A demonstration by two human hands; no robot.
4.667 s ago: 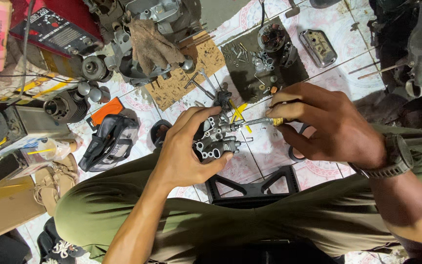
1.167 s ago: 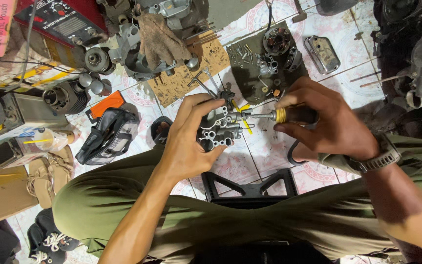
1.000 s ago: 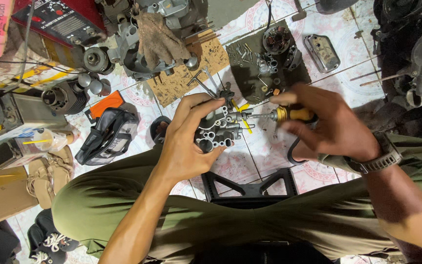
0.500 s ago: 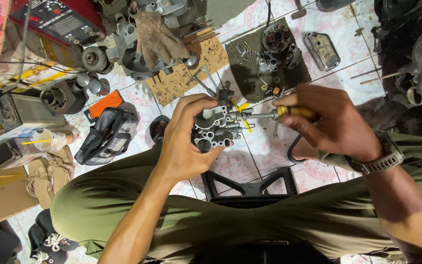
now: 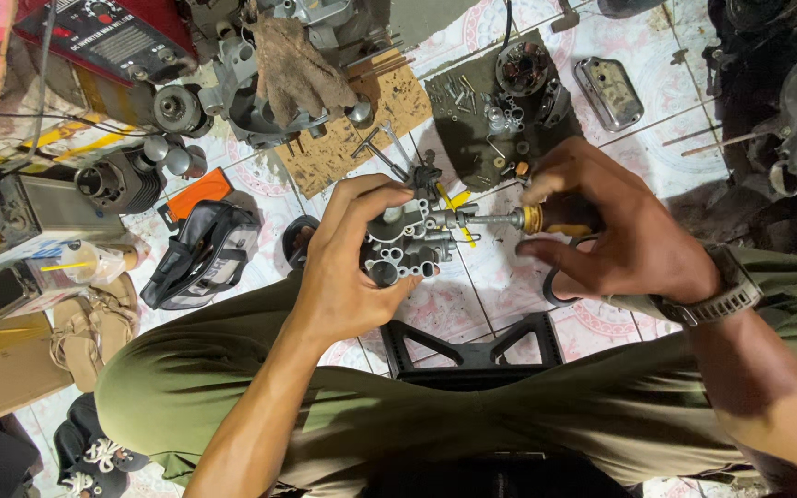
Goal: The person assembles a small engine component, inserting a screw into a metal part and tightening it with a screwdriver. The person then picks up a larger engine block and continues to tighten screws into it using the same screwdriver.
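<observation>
The left hand (image 5: 348, 267) is holding a metal part (image 5: 408, 244) above the tiled floor (image 5: 472, 286), between the knees; its fingers are curling around the part, with the thumb pressing near the round holes at the part's lower edge. The right hand (image 5: 615, 231) is gripping a screwdriver (image 5: 509, 219), fingers closing tight on the handle; the tip is touching the part's right side. A black stool (image 5: 472, 346) is sitting just below the hands; a dark tray (image 5: 500, 101) of small bits is lying near, beyond the screwdriver; a black bag (image 5: 200, 254) is lying to the left, well apart.
</observation>
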